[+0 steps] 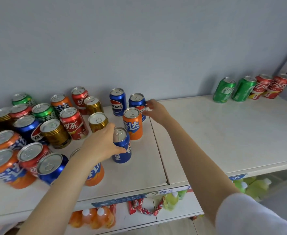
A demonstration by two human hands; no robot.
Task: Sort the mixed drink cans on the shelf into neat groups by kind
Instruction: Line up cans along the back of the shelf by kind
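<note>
left hand is gripping an upright blue can on the shelf, at 6 o'clock of an orange can. right hand is touching a rear blue can; grip cannot be told. green cans and red cans are standing grouped at 2 o'clock.

Pale blue-grey wall behind a white shelf, soft even light.

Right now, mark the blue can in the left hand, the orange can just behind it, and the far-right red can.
held blue can (121, 156): head view, lower label by the white lettering.
orange can (133, 128): head view, middle of its label.
far-right red can (280, 85): head view, front of its label.
</note>
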